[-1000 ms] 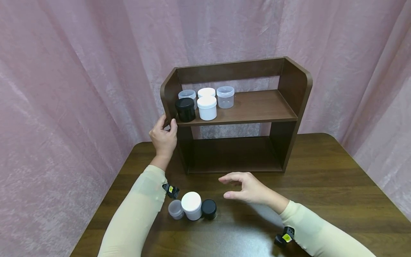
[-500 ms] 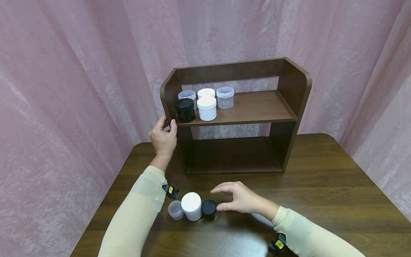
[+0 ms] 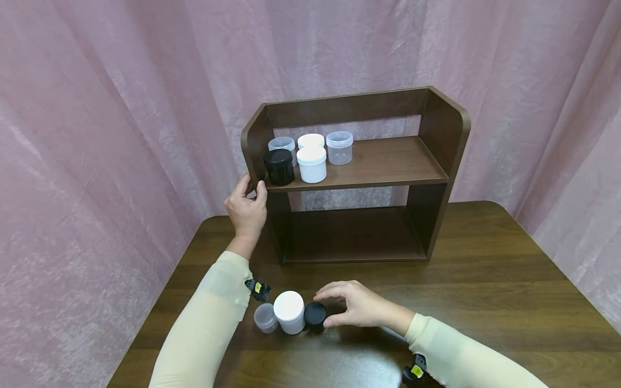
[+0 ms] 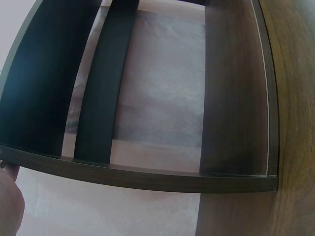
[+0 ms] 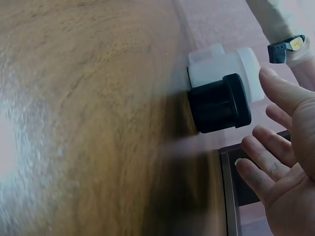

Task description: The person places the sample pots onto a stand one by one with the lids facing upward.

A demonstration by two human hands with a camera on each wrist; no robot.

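My left hand (image 3: 253, 187) grips the front edge of the left side panel of a dark brown wooden shelf (image 3: 434, 134); the left wrist view shows that panel edge (image 4: 147, 177) close up. My right hand (image 3: 325, 309) hovers open just right of a small black jar (image 3: 315, 316) on the table. In the right wrist view its fingers (image 5: 283, 98) are spread beside the black jar (image 5: 219, 104), not touching it. A white jar (image 3: 289, 311) and a small clear jar (image 3: 265, 317) stand to the black jar's left.
On the shelf's upper board stand a black jar (image 3: 278, 166), two white jars (image 3: 311, 164) and two clear jars (image 3: 339, 146), all at its left end. Pink curtains (image 3: 111, 134) hang behind the brown table (image 3: 509, 280).
My right hand has moved left and down across the table, up to the black jar. The left hand has stayed on the shelf's side panel.
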